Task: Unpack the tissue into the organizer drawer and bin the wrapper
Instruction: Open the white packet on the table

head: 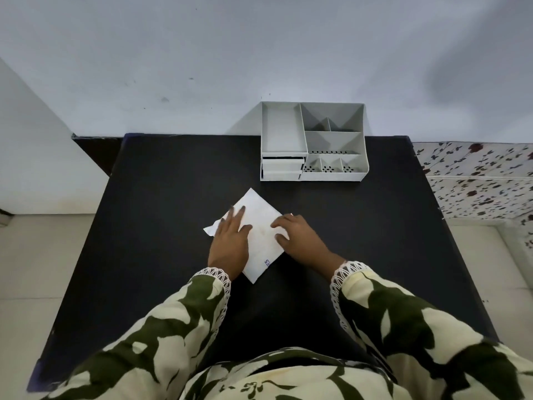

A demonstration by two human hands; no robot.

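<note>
Pack (pixel 261 223) lay diamond-wise mid-table (pixel 161 174), long axis toward the organizer (pixel 313 142); left hand (pixel 230 241) flat on it, right hand (pixel 297 236) curled at its right edge, grip unclear.

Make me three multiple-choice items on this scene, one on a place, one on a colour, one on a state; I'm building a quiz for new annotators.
1. Where does the organizer stand?
A. at the table's far edge, right of centre
B. at the near left corner
C. on the floor

2. What colour is the table top?
A. white
B. black
C. red

3. How is the tissue packet right now?
A. inside a drawer
B. lifted in the air
C. flat on the table under both hands

Answers: 1 A, it stands against the wall at the far edge. 2 B, the surface is dark black. 3 C, the left hand lies flat on it and the right hand touches its right edge.
</note>
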